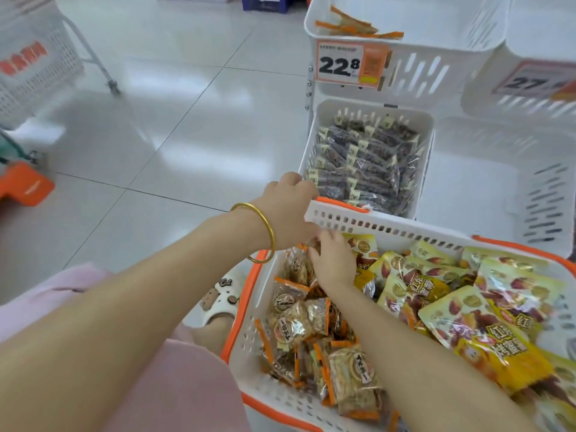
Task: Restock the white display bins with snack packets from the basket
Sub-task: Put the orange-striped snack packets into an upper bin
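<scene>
The left hand (290, 198) grasps the far corner of the basket (389, 227), its long side running rightward below the bin (428, 126), open floor (156, 135) leftward; right hand (335, 261) on packets (293, 328) inside, grip untellable.

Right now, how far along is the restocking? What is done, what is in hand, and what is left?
Done: the lower bin looks full of dark packets. In hand: the left hand grips the basket rim, and the right hand reaches among the orange-edged packets. Left: the top bin holds only a few packets, and the basket holds many.
</scene>
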{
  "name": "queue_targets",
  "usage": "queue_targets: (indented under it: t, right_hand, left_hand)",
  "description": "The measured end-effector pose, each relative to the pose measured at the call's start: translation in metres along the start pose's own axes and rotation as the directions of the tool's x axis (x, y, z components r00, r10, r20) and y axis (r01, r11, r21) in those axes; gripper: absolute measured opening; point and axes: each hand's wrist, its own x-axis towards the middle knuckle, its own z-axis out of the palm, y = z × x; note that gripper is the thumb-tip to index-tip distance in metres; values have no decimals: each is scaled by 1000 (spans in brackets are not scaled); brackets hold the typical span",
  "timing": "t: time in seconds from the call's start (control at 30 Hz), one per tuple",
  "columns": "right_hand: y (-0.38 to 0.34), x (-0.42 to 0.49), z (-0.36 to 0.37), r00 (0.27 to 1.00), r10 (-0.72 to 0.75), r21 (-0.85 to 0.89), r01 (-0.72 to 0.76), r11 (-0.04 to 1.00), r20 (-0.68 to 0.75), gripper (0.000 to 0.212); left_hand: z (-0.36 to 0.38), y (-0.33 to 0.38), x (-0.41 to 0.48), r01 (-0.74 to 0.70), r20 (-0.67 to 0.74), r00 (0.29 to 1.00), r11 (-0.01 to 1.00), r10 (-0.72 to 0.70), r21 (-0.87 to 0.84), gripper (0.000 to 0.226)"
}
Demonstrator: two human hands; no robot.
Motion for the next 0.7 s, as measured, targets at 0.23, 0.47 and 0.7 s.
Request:
queue_targets:
  t: [0.23,0.47,0.7]
  right_hand:
    - [-12,2,0,1000,-1,-79,1,997,-6,27]
    - [1,6,-28,997,57,164,-48,985,-50,26]
    - [21,-27,-134,980,185,834,-40,551,-75,24]
  left_hand:
    - [-3,0,3,-6,3,1000,999,6,-51,57]
    - [-5,3,4,15,8,1000,998,-14,-63,53]
    - [-4,19,18,5,52,999,992,1,-128,68]
